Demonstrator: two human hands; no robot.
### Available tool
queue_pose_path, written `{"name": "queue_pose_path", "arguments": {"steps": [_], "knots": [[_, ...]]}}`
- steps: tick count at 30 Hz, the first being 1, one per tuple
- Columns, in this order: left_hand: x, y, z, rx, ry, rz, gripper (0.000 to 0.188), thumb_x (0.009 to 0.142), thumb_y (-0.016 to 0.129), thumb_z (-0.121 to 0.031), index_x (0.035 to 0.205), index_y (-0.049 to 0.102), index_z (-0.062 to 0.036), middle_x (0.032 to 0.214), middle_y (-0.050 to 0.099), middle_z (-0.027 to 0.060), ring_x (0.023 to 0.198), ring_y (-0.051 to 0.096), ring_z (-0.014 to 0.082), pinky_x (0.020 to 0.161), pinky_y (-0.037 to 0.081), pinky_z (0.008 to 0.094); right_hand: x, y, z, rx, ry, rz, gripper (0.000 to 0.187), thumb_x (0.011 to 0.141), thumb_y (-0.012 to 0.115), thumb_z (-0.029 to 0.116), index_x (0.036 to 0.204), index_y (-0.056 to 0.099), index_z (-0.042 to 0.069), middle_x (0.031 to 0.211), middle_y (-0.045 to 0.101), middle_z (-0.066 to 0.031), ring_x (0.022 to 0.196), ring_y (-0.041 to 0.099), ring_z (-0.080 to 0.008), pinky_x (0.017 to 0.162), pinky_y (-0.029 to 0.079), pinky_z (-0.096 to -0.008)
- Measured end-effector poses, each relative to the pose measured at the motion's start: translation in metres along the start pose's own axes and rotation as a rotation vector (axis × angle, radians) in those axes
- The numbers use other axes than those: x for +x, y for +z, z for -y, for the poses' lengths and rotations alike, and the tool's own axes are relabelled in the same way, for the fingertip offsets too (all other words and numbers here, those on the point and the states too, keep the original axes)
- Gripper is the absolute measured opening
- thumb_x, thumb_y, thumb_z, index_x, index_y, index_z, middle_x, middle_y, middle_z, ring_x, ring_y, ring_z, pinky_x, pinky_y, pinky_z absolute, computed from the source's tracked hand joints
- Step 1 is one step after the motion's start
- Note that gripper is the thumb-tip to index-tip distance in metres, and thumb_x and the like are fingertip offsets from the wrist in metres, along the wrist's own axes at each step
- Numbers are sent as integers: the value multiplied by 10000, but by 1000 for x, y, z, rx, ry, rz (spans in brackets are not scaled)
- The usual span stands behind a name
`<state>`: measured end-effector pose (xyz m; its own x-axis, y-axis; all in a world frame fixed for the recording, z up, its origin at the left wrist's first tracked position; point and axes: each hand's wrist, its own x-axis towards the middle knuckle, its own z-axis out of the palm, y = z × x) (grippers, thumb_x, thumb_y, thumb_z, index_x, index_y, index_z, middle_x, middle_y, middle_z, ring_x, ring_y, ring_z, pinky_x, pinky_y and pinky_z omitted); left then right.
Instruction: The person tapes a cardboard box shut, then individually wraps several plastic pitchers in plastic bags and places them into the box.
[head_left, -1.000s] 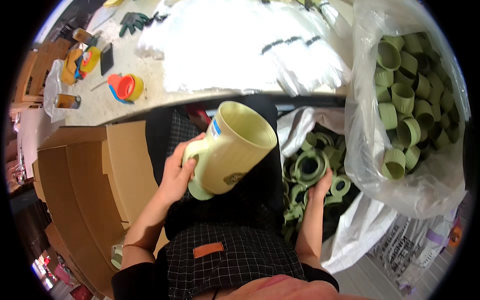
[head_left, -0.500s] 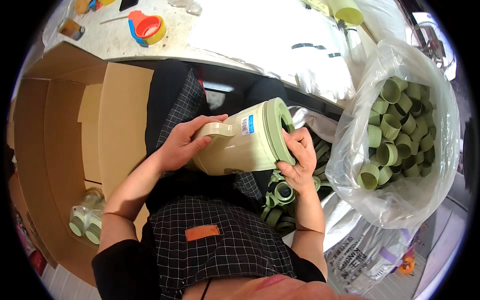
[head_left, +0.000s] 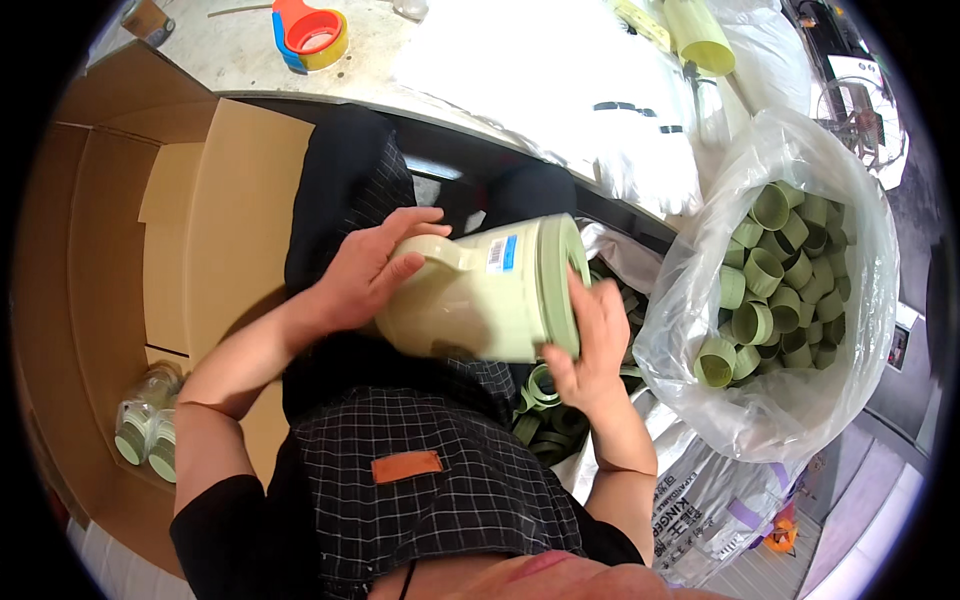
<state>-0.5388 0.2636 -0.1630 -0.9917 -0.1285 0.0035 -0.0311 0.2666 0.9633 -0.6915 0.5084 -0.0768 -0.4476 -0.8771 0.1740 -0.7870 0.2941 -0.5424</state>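
Note:
A cream-coloured jug lies tilted on its side above my lap, its handle facing up and a barcode label beside it. My left hand grips the jug at its handle end, with thumb and fingers on either side of the handle. Over at the other end, a green ring-shaped rim surrounds the mouth. My right hand, slightly blurred, holds this rim, its fingers at the mouth and its thumb on the near edge.
At right stands a clear plastic bag full of green cups. More green parts lie below the jug. An open cardboard box at left contains wrapped green-and-white pieces. A tape dispenser sits on the table.
The jug has shifted slightly down and left and turned a little, with both hands still on it. My right hand has shifted along the green rim. The whole view has shifted a little.

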Motion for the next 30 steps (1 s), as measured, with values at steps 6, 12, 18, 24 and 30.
{"name": "queue_pose_path", "arguments": {"steps": [6,12,18,24,30], "knots": [[-14,37,-51,243,6,163,626,896,689,-270,1432,451,-52,1381,543,255,1097,644,417,952,532,419,19,6,-21,218,397,-32,570,951,574,419,1241,581,-72,933,563,-193,874,580,-354,786,471,-415],[-17,30,-38,175,76,80,608,898,638,-267,1406,457,13,1428,504,268,1219,590,393,1020,470,439,43,5,-33,117,384,43,419,979,568,311,1191,617,-47,981,598,-176,857,627,-325,755,497,-383],[65,-13,-24,17,58,-256,134,951,568,-35,934,686,25,875,678,88,734,616,147,681,497,264,55,-2,-75,485,226,-20,537,1017,498,386,1372,523,-17,1270,557,-170,1199,525,-285,1031,403,-371],[256,1,7,491,524,-409,66,856,687,-63,850,687,3,778,632,123,733,605,280,713,489,340,68,18,-82,534,113,28,600,968,551,408,1397,492,-7,1363,502,-211,1290,451,-352,1120,323,-419],[321,-1,71,417,-112,-204,235,940,594,-188,891,711,10,869,701,115,787,632,218,733,497,318,66,13,-118,876,262,17,442,991,563,343,1227,606,-28,1111,646,-126,1096,593,-225,1001,438,-351]]}}
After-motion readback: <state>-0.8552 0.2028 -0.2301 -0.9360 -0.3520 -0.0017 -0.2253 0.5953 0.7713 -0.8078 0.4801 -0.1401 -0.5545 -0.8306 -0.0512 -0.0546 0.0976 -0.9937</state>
